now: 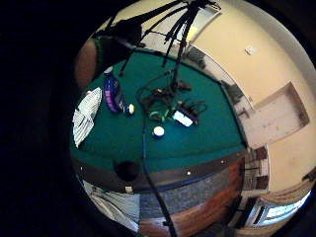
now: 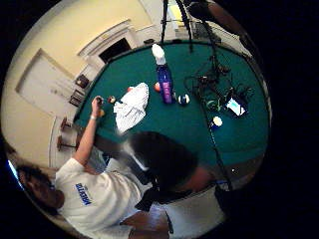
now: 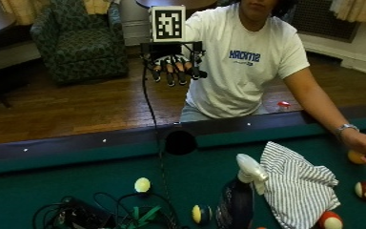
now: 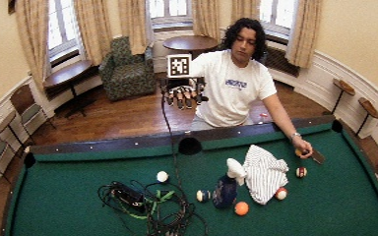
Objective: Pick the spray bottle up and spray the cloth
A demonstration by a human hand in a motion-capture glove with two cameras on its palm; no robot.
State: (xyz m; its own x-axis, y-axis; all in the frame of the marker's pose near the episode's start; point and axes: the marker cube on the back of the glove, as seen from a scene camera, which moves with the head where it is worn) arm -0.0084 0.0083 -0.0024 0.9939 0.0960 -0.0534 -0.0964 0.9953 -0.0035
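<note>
Hovering spread-fingered above the rail, the right hand (image 3: 173, 67) holds nothing; balls (image 3: 142, 184) ring the bottle (image 3: 237, 200), cloth (image 3: 300, 186) at its 3 o'clock.

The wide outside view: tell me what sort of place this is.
Probably a lounge or games room: a green-felt pool table with striped and solid billiard balls, a patterned green armchair, and tall curtained windows.

Right hand (image 3: 173, 64) raised — fingers relaxed

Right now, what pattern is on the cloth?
The cloth has thin dark stripes on white, clearest in the outside view.
</note>
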